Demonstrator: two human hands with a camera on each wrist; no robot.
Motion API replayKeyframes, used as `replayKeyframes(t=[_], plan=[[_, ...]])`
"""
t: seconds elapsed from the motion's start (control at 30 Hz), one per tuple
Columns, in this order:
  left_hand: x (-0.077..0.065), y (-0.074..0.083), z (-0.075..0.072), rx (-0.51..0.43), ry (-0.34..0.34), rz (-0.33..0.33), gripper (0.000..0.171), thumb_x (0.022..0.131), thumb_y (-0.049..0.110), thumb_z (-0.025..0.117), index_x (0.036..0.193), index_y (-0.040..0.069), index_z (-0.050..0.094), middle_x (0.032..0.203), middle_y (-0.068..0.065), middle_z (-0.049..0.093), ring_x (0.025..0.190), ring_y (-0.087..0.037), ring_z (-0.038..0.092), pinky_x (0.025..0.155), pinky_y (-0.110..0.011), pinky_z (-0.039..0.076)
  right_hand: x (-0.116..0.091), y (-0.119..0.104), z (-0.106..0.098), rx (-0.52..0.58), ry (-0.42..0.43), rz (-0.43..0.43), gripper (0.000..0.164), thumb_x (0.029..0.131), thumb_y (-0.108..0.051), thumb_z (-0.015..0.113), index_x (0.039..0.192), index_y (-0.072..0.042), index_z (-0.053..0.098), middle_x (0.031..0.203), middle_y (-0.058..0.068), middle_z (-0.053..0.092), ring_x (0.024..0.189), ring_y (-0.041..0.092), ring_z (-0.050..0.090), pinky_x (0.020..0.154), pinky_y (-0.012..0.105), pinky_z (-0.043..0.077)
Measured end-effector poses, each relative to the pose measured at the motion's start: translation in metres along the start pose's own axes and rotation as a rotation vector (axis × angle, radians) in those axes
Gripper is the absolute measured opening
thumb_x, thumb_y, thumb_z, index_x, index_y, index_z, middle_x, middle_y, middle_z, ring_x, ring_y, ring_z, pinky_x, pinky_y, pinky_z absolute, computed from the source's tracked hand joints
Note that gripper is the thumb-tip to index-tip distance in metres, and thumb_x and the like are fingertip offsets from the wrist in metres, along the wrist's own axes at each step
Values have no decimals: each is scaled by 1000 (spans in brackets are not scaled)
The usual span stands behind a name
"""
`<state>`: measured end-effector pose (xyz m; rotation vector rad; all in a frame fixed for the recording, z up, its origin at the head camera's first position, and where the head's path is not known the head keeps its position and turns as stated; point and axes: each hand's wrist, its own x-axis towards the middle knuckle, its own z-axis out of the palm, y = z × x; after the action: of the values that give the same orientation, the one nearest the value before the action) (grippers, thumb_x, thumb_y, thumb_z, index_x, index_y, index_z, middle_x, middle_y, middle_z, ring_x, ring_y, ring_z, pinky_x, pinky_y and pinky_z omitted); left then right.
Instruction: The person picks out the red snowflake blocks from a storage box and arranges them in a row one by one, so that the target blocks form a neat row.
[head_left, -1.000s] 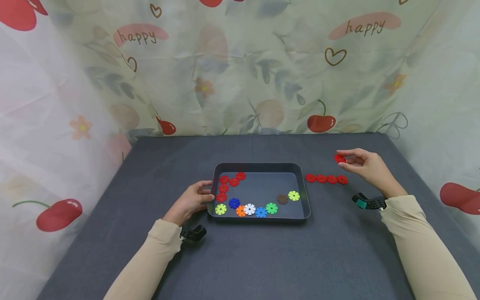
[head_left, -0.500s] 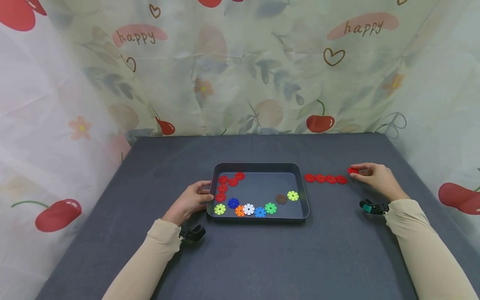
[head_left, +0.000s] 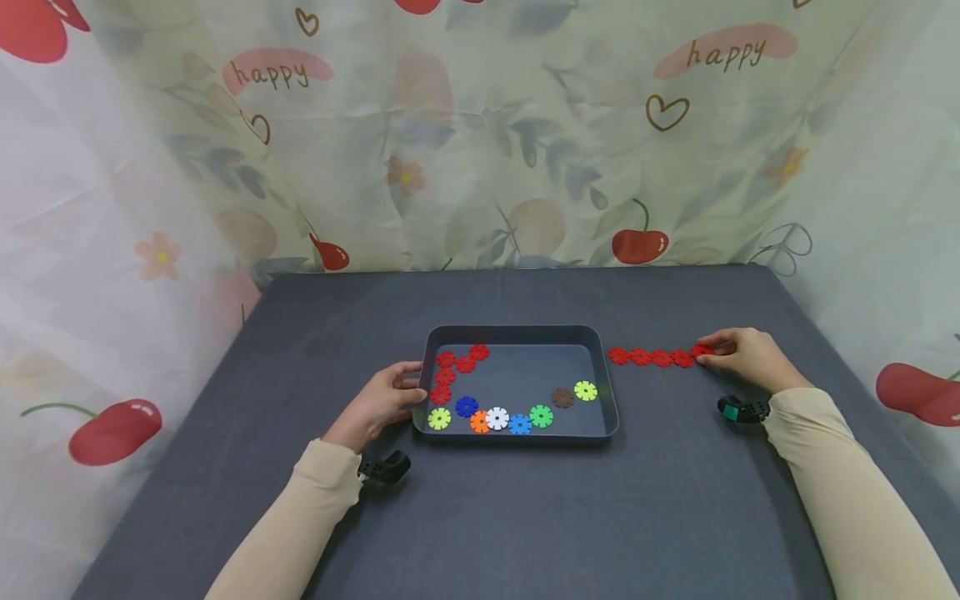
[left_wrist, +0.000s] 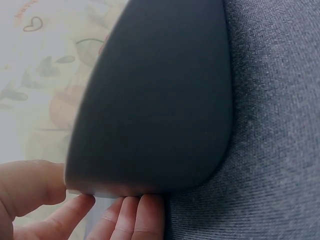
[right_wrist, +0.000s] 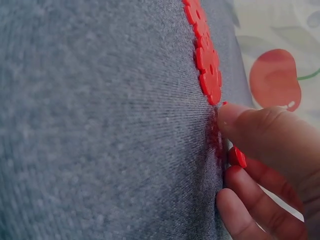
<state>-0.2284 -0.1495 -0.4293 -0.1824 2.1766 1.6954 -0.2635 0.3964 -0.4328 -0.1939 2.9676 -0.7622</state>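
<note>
My right hand (head_left: 748, 357) pinches a red notched disc (head_left: 702, 351) at the right end of a row of red discs (head_left: 651, 357) on the table. In the right wrist view, part of the held disc (right_wrist: 238, 157) shows between thumb and fingers, just beyond the row (right_wrist: 209, 70); whether it touches the last disc I cannot tell. My left hand (head_left: 378, 406) holds the left side of a dark tray (head_left: 517, 335), fingers against its outer wall (left_wrist: 150, 100) and thumb at the rim. Inside lie several red discs (head_left: 446, 377) along the left.
The tray also holds a white disc (head_left: 497, 418), a brown disc (head_left: 563, 397), a green disc (head_left: 541, 416) and other coloured ones. A dark cloth covers the table (head_left: 517, 517). Behind it hangs a printed curtain (head_left: 480, 167).
My right hand has moved right and down with the red disc, from above the row to its right end on the table. The left hand stays at the tray.
</note>
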Motion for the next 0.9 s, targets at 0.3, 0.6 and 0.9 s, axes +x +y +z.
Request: replayKeyframes(t=[0.3,0.6,0.9], plan=[[-1,1,0,1,-5,4,58,93,0,58,147,8,37,138,-23,49,123,-35,52,105,-59,38,1,1,0,-11,-2,-7,45,87,-30,72,120,0,66,104,21,70,100,37,62,85,53,49],[0,1,-1,3,-5,2,57,93,0,58,146,7,37,137,-23,50,122,-35,53,104,-59,38,6,3,-2,-32,-35,5,46,85,-32,74,116,1,67,98,17,71,94,33,61,78,48,50],[0,2,0,5,-3,-1,58,93,0,59,146,8,37,138,-23,49,122,-34,53,104,-58,39,5,1,-4,-36,-47,7,44,85,-31,74,116,-1,68,97,11,72,91,25,61,72,32,49]])
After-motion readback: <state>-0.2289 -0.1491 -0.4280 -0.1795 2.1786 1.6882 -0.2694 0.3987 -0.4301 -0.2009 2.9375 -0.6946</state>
